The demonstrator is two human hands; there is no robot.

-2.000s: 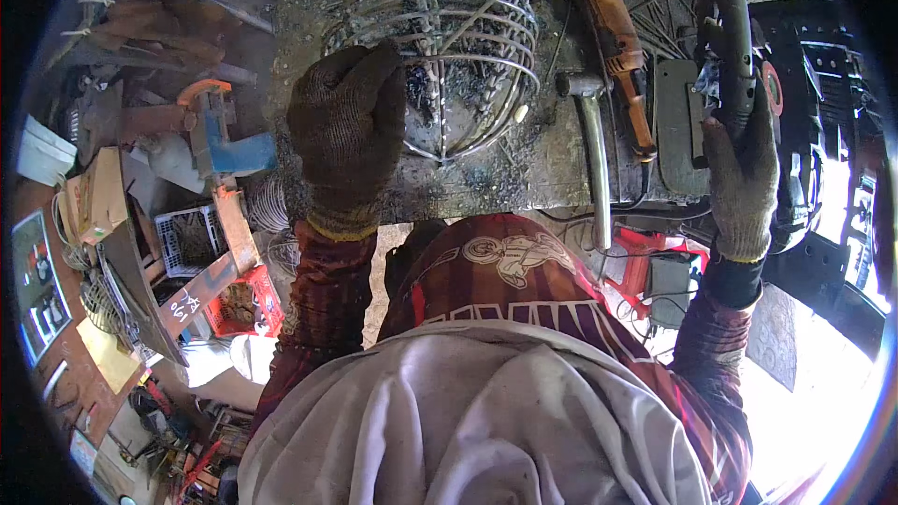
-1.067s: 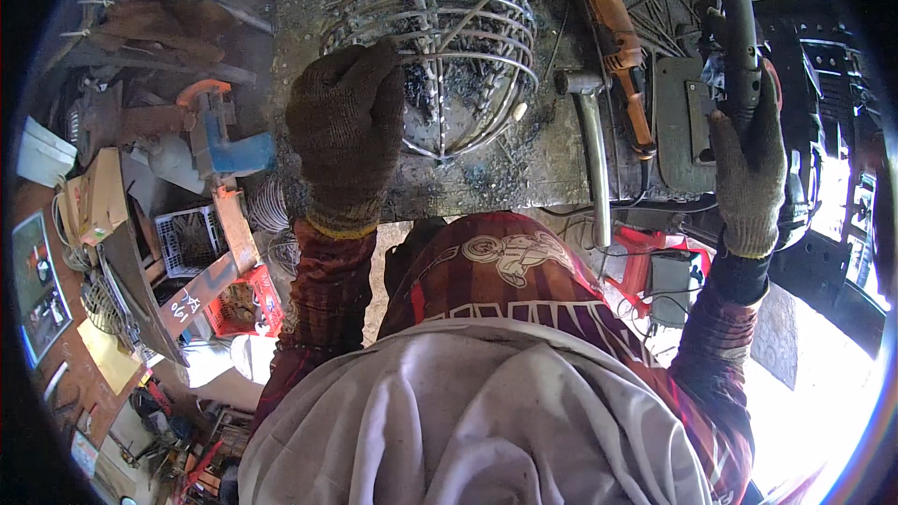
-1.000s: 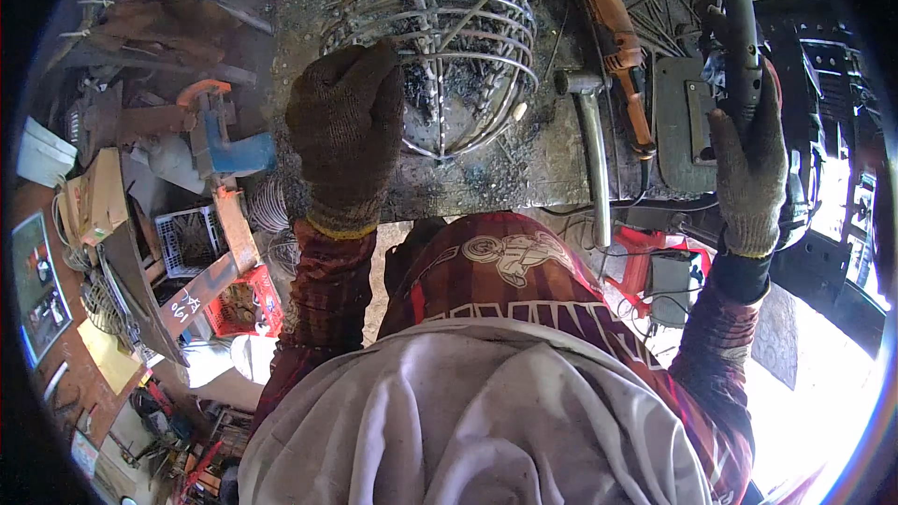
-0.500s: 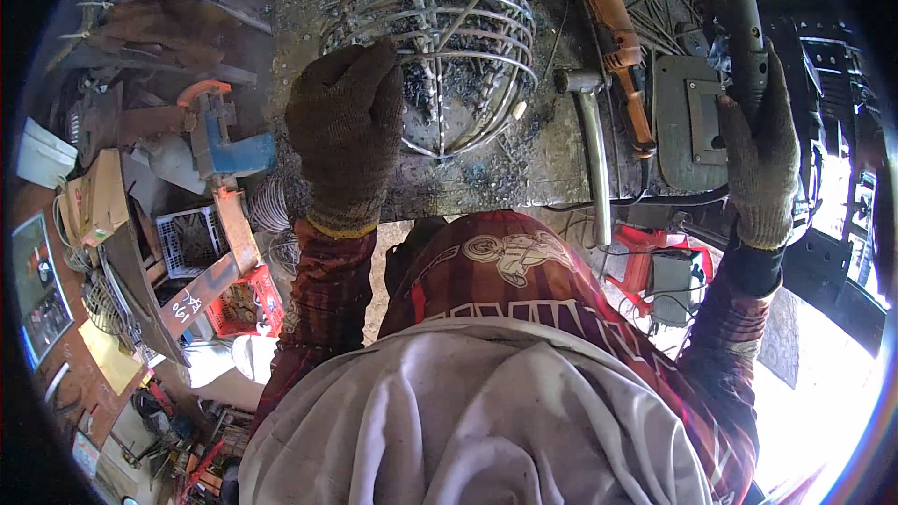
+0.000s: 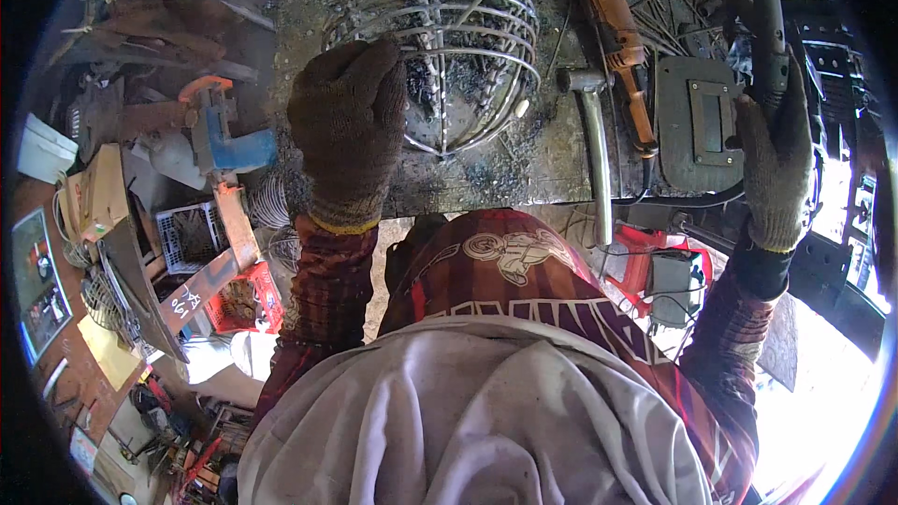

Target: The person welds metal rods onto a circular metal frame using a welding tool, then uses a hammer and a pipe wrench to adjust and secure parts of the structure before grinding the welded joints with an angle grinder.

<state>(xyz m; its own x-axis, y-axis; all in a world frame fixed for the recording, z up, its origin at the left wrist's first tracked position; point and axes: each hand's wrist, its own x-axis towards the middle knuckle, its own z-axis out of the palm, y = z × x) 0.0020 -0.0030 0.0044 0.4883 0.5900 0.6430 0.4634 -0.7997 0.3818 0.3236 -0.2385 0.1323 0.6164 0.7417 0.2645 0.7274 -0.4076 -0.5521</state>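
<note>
On the worktable (image 5: 552, 164) lies a rounded cage of bent metal rods (image 5: 477, 51), with dark grit around it. My left hand (image 5: 348, 126), in a brown knit glove, is closed at the cage's near left side. Its fingertips are hidden, but a rod of the cage seems to run into the fist. At the right, my gloved right hand (image 5: 778, 154) is closed around the lower end of a dark tube-shaped tool (image 5: 762, 14). A dark welding shield with a framed rectangular window (image 5: 678, 154) lies just left of that hand.
A hammer (image 5: 596, 154) and an orange power tool (image 5: 608, 14) lie between the cage and the shield. Loose wires (image 5: 655, 9) tangle at the back right. A blue vise-like tool (image 5: 238, 151), crates and scrap crowd the left. A red-and-grey box (image 5: 669, 281) stands below the table's edge.
My right hand and the dark tool have shifted a little to the right, showing more of the shield. The left hand stays at the cage.
</note>
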